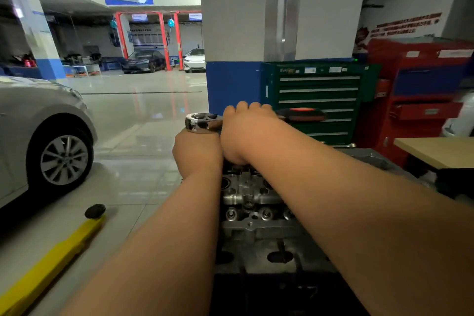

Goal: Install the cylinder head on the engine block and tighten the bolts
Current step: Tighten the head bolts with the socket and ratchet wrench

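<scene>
Two stages to judge. Placing: apparently done, with cylinder head (252, 200) seated on top of what looks like the engine block (256, 251), low and centre, partly hidden behind both forearms. Tightening: under way. Left hand (197, 152) curled round something just under the shiny end of the wrench (202, 122), probably an extension or socket, though hidden. Right hand (246, 131) clamped over the wrench shaft right beside that end, red-and-black grip sticking out toward the green tool cabinet (320, 90). Hands touching, side by side, above the far end of the cylinder head. Impossible to tell which bolt is being worked, or how many are already tight: bolts hidden under the hands. Likely left to do: remaining bolts, then a final pass. Off to the left on the floor (154, 110), yellow lift arm (51, 264) and silver car (38, 123).
</scene>
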Available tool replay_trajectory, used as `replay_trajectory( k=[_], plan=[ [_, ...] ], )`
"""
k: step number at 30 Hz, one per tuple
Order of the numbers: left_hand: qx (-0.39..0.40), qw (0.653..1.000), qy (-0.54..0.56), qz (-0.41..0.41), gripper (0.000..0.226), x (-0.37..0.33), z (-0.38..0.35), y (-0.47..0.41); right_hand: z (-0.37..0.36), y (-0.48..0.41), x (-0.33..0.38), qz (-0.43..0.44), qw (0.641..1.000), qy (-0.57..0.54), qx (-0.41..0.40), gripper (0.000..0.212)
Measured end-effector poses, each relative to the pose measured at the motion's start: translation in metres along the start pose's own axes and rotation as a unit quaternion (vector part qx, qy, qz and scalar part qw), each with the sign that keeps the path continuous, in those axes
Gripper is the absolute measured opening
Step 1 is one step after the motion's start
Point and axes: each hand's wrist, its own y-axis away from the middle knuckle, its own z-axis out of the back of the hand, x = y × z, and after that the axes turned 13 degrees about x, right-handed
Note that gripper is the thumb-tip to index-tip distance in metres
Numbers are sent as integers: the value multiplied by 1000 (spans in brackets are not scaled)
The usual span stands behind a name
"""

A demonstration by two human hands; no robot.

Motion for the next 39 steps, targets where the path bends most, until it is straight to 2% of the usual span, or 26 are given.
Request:
replay_trajectory(
  k=[4, 6, 9, 13, 16, 18, 21, 25, 28, 31, 35, 39],
  plan=[
    [8, 999, 34, -30, 28, 7, 1, 1, -25, 20, 18, 0, 998, 13, -65, 56],
    [11, 999, -2, -33, 27, 5, 0, -1, -25, 17, 12, -7, 997, -6, -75, 55],
    [-11, 999, -38, -5, 25, -1, -1, -1, -10, -1, -4, 6, 999, -30, -35, 60],
    [-3, 1000, -1, -6, 25, 4, -2, -4, -5, 6, 6, -12, 1000, -15, 1, 61],
    [11, 998, 55, -27, 21, 11, -3, -8, -21, 21, 21, 8, 997, 7, -75, 50],
    [4, 999, 32, -33, 23, 11, -4, -10, -20, 19, 14, 3, 995, -6, -95, 48],
    [-24, 997, -62, -37, 22, 6, -4, -7, -10, 4, -4, 8, 999, -27, -43, 55],
    [-5, 997, -76, -32, 25, 4, 0, -5, -1, 11, 7, -17, 999, -27, 5, 56],
    [0, 1000, -28, 7, 8, 8, 1, -8, -17, 27, 24, 14, 998, -3, -66, 49],
    [-21, 999, -31, 17, 26, 10, -1, -7, -25, 25, 10, 17, 993, -6, -118, 50],
    [10, 998, -59, 26, 32, 11, -2, -8, -12, 4, -16, 56, 995, -65, -50, 55],
    [17, 999, -18, 33, 32, 12, 0, -10, -5, 12, 11, -10, 999, -48, 9, 61]
  ],
)
